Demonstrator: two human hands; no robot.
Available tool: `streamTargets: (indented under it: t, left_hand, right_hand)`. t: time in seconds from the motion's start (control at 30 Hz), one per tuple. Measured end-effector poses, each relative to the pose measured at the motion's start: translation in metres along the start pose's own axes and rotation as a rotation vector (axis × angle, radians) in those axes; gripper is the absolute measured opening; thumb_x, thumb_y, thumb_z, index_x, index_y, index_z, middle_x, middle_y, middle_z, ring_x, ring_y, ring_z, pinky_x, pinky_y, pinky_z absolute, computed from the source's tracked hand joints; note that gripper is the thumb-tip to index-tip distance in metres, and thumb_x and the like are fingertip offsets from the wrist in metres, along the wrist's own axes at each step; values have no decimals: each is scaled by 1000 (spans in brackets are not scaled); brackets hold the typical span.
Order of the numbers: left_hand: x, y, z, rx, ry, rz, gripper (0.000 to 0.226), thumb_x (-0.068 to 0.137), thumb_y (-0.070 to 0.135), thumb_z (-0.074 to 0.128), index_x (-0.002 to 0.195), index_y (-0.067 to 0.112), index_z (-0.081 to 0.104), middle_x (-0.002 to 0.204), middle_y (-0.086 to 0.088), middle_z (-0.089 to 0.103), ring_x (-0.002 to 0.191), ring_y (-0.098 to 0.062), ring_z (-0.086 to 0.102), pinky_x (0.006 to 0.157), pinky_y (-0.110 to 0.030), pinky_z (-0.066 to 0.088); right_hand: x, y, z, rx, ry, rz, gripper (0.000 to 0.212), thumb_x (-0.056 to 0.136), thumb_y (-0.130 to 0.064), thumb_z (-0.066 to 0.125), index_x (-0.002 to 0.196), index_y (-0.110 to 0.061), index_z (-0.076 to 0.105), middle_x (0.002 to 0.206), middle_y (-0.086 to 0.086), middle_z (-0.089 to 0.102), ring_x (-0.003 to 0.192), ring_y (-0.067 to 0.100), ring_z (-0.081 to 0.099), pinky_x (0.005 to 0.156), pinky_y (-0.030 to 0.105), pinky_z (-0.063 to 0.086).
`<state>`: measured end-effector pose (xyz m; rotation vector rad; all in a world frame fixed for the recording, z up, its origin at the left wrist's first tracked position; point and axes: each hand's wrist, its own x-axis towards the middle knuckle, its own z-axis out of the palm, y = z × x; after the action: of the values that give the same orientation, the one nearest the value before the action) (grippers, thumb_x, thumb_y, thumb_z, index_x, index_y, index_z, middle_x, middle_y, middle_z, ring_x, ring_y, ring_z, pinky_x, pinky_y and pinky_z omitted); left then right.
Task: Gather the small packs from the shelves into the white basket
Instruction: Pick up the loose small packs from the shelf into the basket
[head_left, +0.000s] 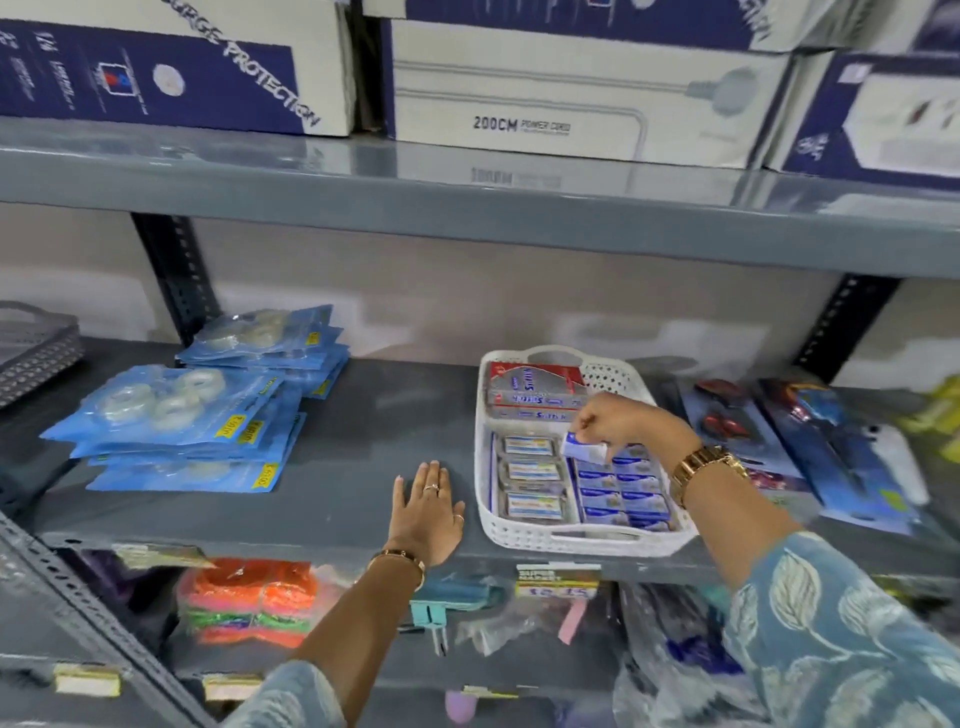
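Observation:
A white perforated basket (587, 543) stands on the grey middle shelf (363, 441). Inside lie rows of small blue-and-white packs (623, 496), wrapped packs (531, 475) on the left, and red-and-grey boxes (535, 389) at the back. My right hand (615, 421) hovers over the basket's middle, pinching one small blue-and-white pack (584, 448) by its top. My left hand (428, 512) lies flat, fingers spread, on the shelf just left of the basket, holding nothing.
Stacks of blue tape packets (182, 421) lie at the shelf's left, with a grey basket (36, 348) beyond. Blue carded items (810, 441) lie right of the white basket. Large boxes (571, 104) fill the shelf above. Colourful goods (249, 603) sit on the shelf below.

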<state>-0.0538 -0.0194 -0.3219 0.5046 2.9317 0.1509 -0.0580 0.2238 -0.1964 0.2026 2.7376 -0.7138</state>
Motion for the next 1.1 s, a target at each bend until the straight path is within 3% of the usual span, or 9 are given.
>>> streamTargets:
  t: [0.07, 0.17, 0.23, 0.4, 0.57, 0.73, 0.9, 0.97, 1.1]
  left_hand:
    - [0, 2, 2, -1, 6, -18, 59, 101, 32, 21, 150, 5, 5, 161, -6, 1, 149, -20, -1, 120, -45, 1]
    - [1, 6, 3, -20, 8, -27, 59, 100, 32, 22, 150, 5, 5, 161, -7, 3, 149, -21, 1, 120, -46, 2]
    - [1, 10, 4, -12, 12, 5, 60, 100, 32, 24, 150, 6, 6, 161, -7, 3, 149, -21, 1, 120, -48, 2]
    - [-4, 20, 7, -26, 26, 70, 61, 98, 31, 29, 151, 12, 6, 161, -5, 6, 149, -22, 3, 119, -49, 2]
    - [-7, 19, 9, -86, 34, 50, 60, 99, 30, 29, 151, 12, 5, 161, -5, 4, 149, -22, 3, 119, -50, 4]
    - [-8, 20, 8, -94, 22, 47, 59, 99, 30, 26, 151, 13, 5, 161, -4, 3, 149, -22, 2, 119, -49, 2]
    - [-8, 19, 6, -76, 8, 47, 58, 100, 31, 24, 151, 13, 4, 161, -4, 2, 149, -22, 0, 119, -48, 0]
    - [-8, 20, 4, -69, 0, 45, 58, 100, 32, 23, 151, 13, 3, 161, -4, 2, 149, -23, -1, 119, -48, -1]
    - [-8, 19, 0, -82, -15, 36, 56, 101, 29, 22, 151, 14, 4, 161, -4, 1, 149, -22, -3, 119, -47, -2]
  right_hand:
    - [-14, 15, 1, -26, -15, 72, 14, 90, 2, 53, 88, 2, 67, 67, -4, 49, 60, 7, 48, 40, 15, 48]
    - [-24, 33, 5, -65, -5, 133, 24, 87, 2, 54, 67, -9, 59, 81, 1, 57, 76, 15, 55, 47, 19, 48]
    - [-28, 43, 8, -108, 9, 150, 11, 84, 0, 55, 79, 0, 65, 97, 10, 66, 87, 21, 59, 58, 29, 54]
    - [-40, 61, 19, -196, 37, 174, 21, 82, -4, 59, 100, 2, 68, 111, 16, 70, 103, 28, 67, 90, 37, 55]
    - [-47, 63, 21, -202, 29, 164, 23, 85, -4, 63, 107, -2, 68, 114, 14, 69, 105, 26, 65, 90, 35, 54]
    - [-53, 64, 25, -196, 29, 96, 19, 79, -1, 70, 98, -3, 74, 110, 12, 72, 114, 24, 62, 96, 34, 51]
    - [-56, 67, 23, -167, 123, 136, 16, 76, 11, 64, 82, -1, 73, 78, 4, 66, 77, 19, 66, 75, 27, 52]
    - [-55, 68, 24, -188, 130, 124, 17, 77, 11, 59, 78, 3, 74, 67, 3, 65, 65, 16, 63, 77, 28, 52]
    - [-55, 60, 28, -249, 140, 102, 13, 76, 8, 62, 81, 3, 73, 106, 17, 71, 97, 27, 68, 88, 34, 55]
